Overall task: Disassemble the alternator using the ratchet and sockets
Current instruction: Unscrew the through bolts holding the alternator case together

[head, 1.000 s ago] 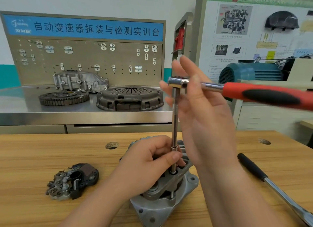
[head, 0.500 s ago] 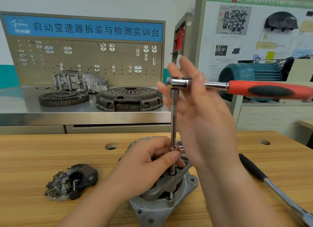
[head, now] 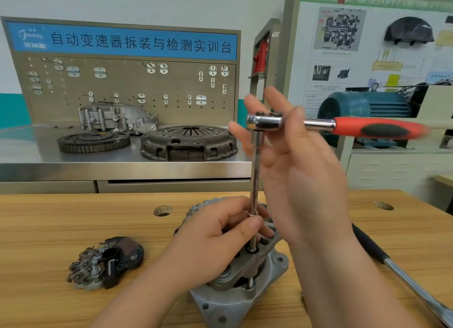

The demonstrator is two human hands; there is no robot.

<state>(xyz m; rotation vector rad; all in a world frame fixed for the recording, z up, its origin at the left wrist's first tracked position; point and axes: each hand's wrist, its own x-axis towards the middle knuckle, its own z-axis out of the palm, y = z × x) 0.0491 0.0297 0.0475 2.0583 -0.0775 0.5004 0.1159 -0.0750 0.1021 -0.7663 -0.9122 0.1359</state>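
Head view: we see our left hand (head: 220, 239) low in the middle, its fingers curled round the lower part of an upright extension bar (head: 255, 175), with the thumb pressed against the shaft. Under this hand the alternator (head: 240, 291) stands on the wooden bench (head: 49, 229), partly covered by the knuckles. The foot of the bar meets a hole in the alternator's upper bracket, just below the thumb.

Above it we hold our right hand (head: 301, 166) raised, fingers straight and spread apart. One finger lies across the front of the neck of the ratchet (head: 264, 122) and the others stand behind its chrome head; we cannot tell how firmly it is held. The ratchet sits on top of the bar, and its red and black handle points away to the right of that hand, a little blurred.

To the left of the left hand, well apart from it, a dark removed part (head: 107, 261) lies on the bench. To the right of the right forearm a second long tool with a black grip (head: 392, 266) lies aslant. Beyond both hands, on a steel counter, rest a clutch cover (head: 188, 141) and a toothed ring (head: 93, 141).
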